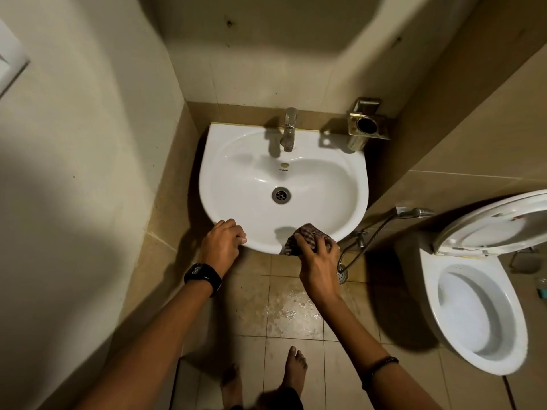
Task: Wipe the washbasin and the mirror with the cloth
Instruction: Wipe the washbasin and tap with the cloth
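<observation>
A white washbasin [242, 161] hangs on the back wall, with a chrome tap [288, 128] at its rear and a drain [281, 194] in the bowl. My left hand [222, 247] grips the basin's near left rim, a black watch on its wrist. My right hand [318, 261] presses a dark checked cloth [307, 233] onto the near right rim. No mirror shows in this view.
A metal holder [365, 124] is fixed to the wall right of the tap. A spray hose [381, 229] hangs beside the basin. An open toilet [473, 306] stands at the right. My bare feet [293, 371] stand on the wet tiled floor [293, 312].
</observation>
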